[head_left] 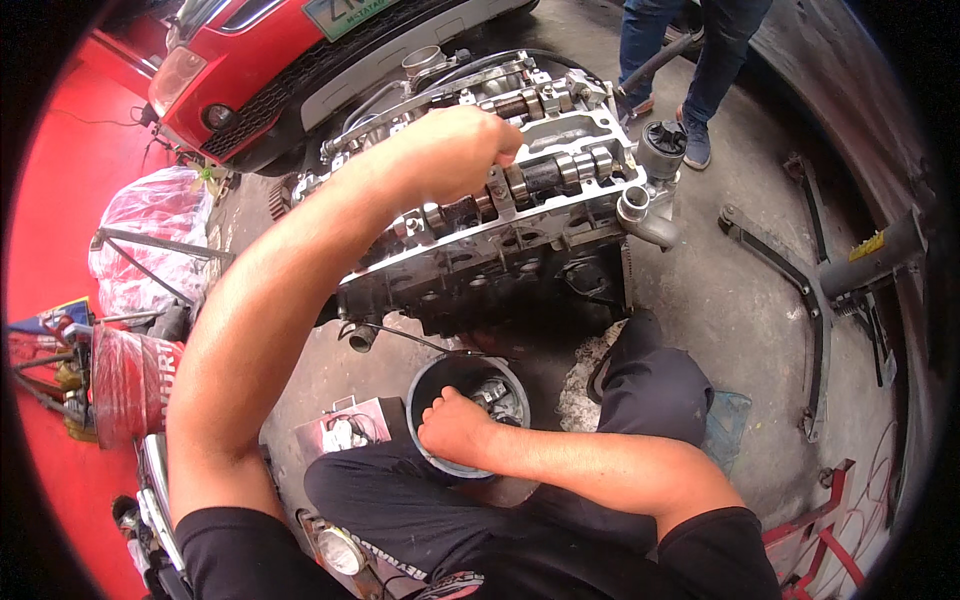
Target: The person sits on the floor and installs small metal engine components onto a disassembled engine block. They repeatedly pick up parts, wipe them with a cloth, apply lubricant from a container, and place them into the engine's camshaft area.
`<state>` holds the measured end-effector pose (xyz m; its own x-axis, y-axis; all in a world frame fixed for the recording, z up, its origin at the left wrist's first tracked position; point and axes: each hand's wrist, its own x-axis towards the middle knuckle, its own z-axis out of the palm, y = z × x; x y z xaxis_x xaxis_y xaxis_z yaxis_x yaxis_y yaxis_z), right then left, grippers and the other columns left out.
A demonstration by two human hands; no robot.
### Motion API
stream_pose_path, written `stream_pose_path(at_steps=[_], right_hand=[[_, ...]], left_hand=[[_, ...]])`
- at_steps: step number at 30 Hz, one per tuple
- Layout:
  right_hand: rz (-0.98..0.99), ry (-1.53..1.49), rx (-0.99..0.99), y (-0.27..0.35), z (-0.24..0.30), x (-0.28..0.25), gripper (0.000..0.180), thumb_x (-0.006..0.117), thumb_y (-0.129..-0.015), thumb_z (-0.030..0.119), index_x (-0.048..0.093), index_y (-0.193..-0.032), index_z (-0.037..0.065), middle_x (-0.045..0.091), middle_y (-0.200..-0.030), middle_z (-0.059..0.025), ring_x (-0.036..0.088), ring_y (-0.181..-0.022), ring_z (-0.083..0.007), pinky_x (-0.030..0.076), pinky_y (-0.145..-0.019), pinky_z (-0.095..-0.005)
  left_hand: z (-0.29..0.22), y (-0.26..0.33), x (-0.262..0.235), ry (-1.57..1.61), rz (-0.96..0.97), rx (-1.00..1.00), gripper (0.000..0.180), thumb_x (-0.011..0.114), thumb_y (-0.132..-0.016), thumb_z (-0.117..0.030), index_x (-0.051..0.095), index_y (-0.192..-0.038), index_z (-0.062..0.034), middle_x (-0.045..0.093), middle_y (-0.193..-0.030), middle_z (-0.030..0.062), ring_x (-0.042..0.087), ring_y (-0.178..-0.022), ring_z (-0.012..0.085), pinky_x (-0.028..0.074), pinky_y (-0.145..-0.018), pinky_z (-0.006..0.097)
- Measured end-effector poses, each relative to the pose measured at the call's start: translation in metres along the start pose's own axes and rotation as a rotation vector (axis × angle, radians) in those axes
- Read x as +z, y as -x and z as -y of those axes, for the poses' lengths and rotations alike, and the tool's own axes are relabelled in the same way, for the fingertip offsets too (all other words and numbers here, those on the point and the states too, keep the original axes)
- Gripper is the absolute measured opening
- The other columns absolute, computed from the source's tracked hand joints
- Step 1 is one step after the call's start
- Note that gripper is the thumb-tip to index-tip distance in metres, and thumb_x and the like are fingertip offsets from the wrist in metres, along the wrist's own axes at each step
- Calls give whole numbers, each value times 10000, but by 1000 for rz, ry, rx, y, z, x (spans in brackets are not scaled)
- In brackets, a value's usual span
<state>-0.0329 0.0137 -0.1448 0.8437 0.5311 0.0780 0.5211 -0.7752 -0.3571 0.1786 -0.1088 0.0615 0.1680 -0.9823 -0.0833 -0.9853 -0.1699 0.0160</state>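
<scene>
Both hands are apart: my left hand is fisted on top of the engine cylinder head beside the camshaft, what it grips hidden, while my right hand dips, fingers curled, into the round dark container of parts between my knees.

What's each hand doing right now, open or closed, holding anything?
Left hand: closed in a fist on the engine head; what it grips is hidden.
Right hand: reaching into the bucket; fingers hidden, cannot tell.
</scene>
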Motion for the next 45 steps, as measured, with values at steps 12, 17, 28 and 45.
stream_pose_path(at_steps=[12,17,28,45], right_hand=[[140,19,14,18,3,-14,132,665,-849,173,763,-885,92,721,-916,-49,682,-911,-230,438,-822,-383],[167,43,42,24,1,-13,137,670,-862,180,763,-910,92,726,-949,-48,683,-930,-227,439,-824,-382],[98,40,23,22,8,-8,157,656,-872,194,790,-889,115,762,-922,-57,708,-919,-235,453,-795,-404],[214,111,43,22,14,3,171,648,-831,155,774,-944,130,740,-1041,-79,704,-989,-249,486,-863,-439]], left_hand=[[-64,34,60,-15,-584,-227,171,687,-929,-153,624,-891,1,681,-947,175,642,-979,374,510,-842,475],[-54,41,63,91,-669,-200,150,729,-903,-168,668,-928,-33,667,-890,149,643,-904,341,504,-817,444],[-68,32,85,73,-819,-327,162,741,-890,-173,645,-848,-49,653,-828,94,633,-839,313,461,-801,441],[-47,492,203,245,-1204,-1407,410,698,-923,-43,625,-1327,-34,689,-926,48,606,-811,118,522,-792,302]])
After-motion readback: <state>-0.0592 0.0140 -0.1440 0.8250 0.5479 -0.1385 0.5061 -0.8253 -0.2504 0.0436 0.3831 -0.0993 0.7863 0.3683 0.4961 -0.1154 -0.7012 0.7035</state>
